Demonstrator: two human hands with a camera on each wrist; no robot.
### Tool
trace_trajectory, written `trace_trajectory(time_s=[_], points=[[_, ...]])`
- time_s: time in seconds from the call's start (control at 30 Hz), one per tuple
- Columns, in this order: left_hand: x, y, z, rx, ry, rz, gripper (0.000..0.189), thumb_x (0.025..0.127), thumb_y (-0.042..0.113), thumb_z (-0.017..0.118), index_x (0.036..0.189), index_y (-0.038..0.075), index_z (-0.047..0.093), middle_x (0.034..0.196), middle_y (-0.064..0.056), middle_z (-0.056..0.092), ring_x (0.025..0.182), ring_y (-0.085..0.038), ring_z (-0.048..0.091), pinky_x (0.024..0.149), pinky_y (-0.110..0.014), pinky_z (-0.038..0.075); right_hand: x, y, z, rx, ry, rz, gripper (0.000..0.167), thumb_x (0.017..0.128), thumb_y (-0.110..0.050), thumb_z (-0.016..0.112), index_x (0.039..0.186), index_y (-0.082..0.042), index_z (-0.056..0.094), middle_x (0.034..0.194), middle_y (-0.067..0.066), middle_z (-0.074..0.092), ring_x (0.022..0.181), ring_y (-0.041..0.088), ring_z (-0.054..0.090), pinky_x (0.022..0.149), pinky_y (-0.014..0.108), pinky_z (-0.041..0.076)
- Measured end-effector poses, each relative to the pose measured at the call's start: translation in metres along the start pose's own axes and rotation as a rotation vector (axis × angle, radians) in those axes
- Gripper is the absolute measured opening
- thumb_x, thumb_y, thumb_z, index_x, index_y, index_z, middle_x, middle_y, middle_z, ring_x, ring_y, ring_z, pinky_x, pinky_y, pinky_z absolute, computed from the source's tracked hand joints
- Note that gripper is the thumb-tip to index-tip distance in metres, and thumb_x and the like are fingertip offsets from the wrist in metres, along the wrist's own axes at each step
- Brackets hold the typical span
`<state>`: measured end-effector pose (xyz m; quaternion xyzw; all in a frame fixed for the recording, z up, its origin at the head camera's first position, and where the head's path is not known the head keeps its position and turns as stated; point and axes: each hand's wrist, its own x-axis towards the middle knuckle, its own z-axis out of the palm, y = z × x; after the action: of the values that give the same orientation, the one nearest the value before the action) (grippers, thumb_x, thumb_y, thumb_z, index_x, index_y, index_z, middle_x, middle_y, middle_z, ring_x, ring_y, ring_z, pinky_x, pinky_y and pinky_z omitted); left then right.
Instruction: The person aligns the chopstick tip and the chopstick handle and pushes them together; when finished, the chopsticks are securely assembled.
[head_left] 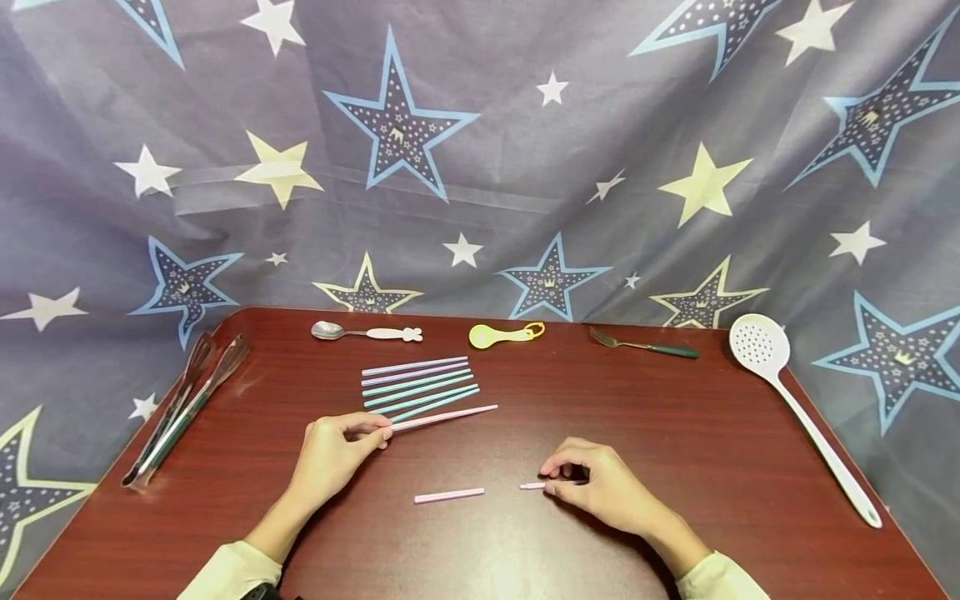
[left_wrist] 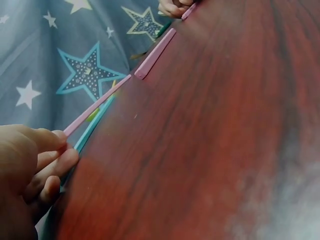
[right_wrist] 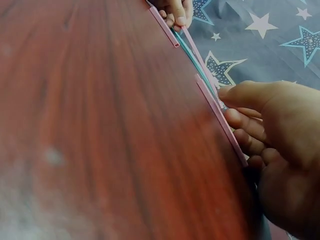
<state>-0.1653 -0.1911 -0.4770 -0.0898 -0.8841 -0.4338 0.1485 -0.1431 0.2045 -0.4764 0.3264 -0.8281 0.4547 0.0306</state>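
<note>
My left hand (head_left: 333, 454) pinches the thick end of a pink chopstick (head_left: 446, 417), its thin tip pointing right. Just behind it lie teal chopsticks (head_left: 420, 385) and purple chopsticks (head_left: 415, 367), side by side. My right hand (head_left: 600, 483) has its thumb and fingers around a short pink chopstick piece (right_wrist: 222, 120) low at the tabletop; a narrower stub (head_left: 525, 486) shows at its left end. Between the hands a second short pink piece (head_left: 450, 496) lies on the table. In the left wrist view, the fingertips (left_wrist: 59, 135) grip the pink chopstick.
Along the back edge lie a spoon (head_left: 367, 332) with a white handle, a yellow measuring spoon (head_left: 502, 335) and a green-handled fork (head_left: 645, 344). Metal tongs (head_left: 187, 408) rest at the left edge, a white skimmer (head_left: 806, 417) at the right. A star-patterned cloth (head_left: 480, 167) hangs behind.
</note>
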Motion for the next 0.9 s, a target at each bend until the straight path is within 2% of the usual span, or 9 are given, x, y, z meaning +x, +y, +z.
trace_trajectory(time_s=[0.13, 0.3, 0.57, 0.9], points=[[-0.002, -0.002, -0.003, 0.068, 0.053, 0.05, 0.011, 0.081, 0.013, 0.088, 0.087, 0.021, 0.082, 0.078, 0.009, 0.079, 0.065, 0.01, 0.066, 0.06, -0.011, 0.05, 0.0, -0.002, 0.0, -0.007, -0.006, -0.025, 0.018, 0.084, -0.005, 0.084, 0.096, -0.016, 0.076, 0.087, -0.004, 0.07, 0.077, 0.013, 0.062, 0.068, 0.023, 0.053], [-0.004, -0.005, -0.005, 0.147, 0.105, 0.097, 0.015, 0.077, 0.014, 0.091, 0.083, 0.024, 0.082, 0.076, 0.011, 0.077, 0.061, 0.006, 0.058, 0.058, -0.011, 0.044, 0.0, -0.004, 0.0, -0.013, -0.012, -0.014, 0.018, 0.083, -0.005, 0.085, 0.095, -0.016, 0.076, 0.087, -0.002, 0.069, 0.077, 0.014, 0.062, 0.068, 0.023, 0.053], [-0.005, -0.01, -0.005, 0.137, 0.103, 0.161, 0.018, 0.074, 0.008, 0.092, 0.08, 0.022, 0.081, 0.073, 0.014, 0.069, 0.059, 0.005, 0.05, 0.055, -0.013, 0.038, 0.0, -0.002, 0.005, -0.053, -0.015, 0.021, 0.018, 0.084, -0.007, 0.085, 0.092, -0.02, 0.078, 0.087, -0.008, 0.068, 0.081, 0.009, 0.062, 0.07, 0.021, 0.053], [-0.002, -0.011, -0.005, 0.169, 0.079, 0.152, 0.015, 0.075, 0.011, 0.091, 0.078, 0.021, 0.082, 0.067, 0.015, 0.06, 0.058, 0.004, 0.044, 0.054, -0.014, 0.034, 0.001, -0.003, 0.005, -0.078, -0.005, 0.03, 0.02, 0.083, -0.005, 0.084, 0.088, -0.023, 0.079, 0.085, -0.014, 0.067, 0.08, 0.009, 0.06, 0.069, 0.022, 0.05]])
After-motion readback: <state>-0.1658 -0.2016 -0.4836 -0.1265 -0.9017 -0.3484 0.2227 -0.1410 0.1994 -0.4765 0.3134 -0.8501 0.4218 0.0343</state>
